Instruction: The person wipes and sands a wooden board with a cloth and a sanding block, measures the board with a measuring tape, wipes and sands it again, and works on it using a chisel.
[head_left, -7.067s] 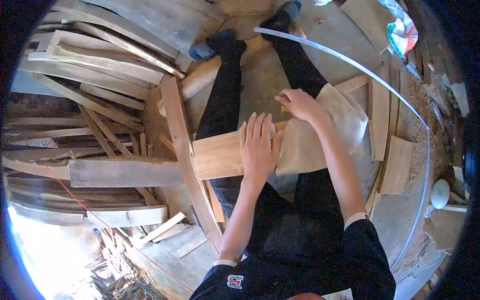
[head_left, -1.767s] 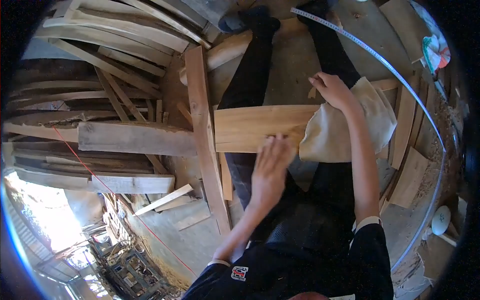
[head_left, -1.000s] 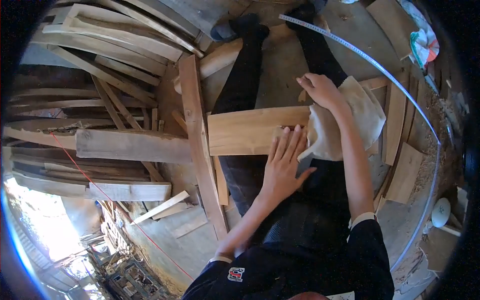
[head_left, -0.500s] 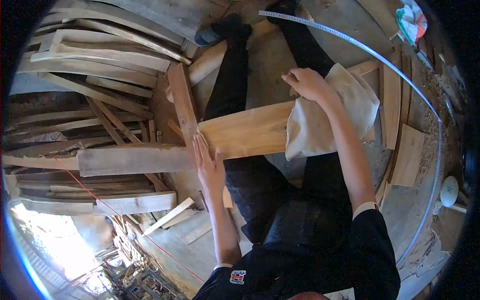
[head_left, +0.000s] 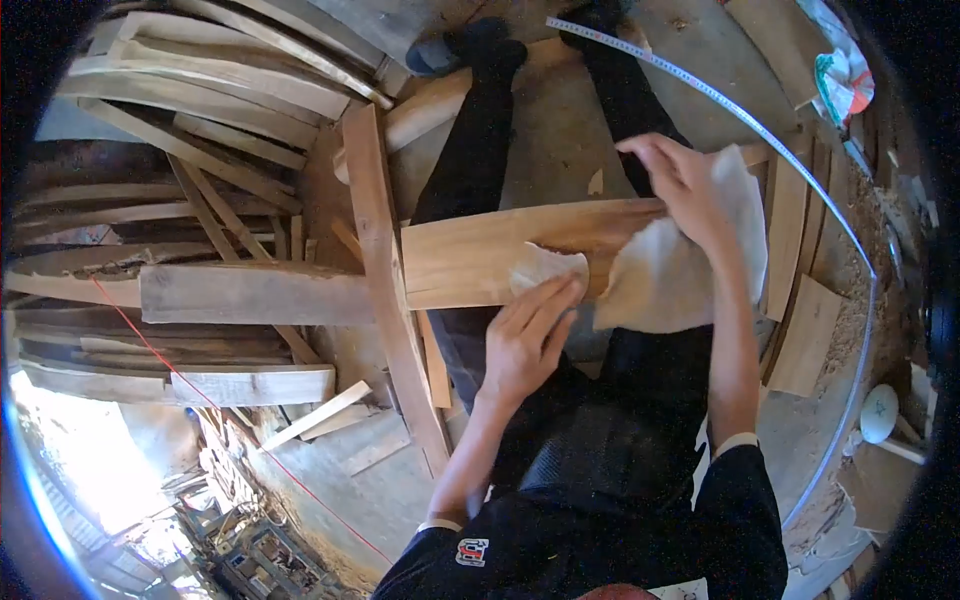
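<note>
A pale wooden board with a dark streak lies across my legs, its left end at a long upright plank. My left hand has its fingertips closed on a pale piece of cloth lying on the board. A larger off-white cloth covers the board's right part. Whether the two pieces join is not clear. My right hand lies over the larger cloth near the board's far edge, one finger stretched out to the left and the others loosely bent.
Stacked curved boards fill the left side. A grey plank meets the upright plank. An extended tape measure curves down the right side, beside loose boards. A red string runs at lower left.
My left hand has left the upright plank and moved right onto the cloth piece over the board. My right hand has shifted right and slightly down, and the larger cloth has changed shape.
</note>
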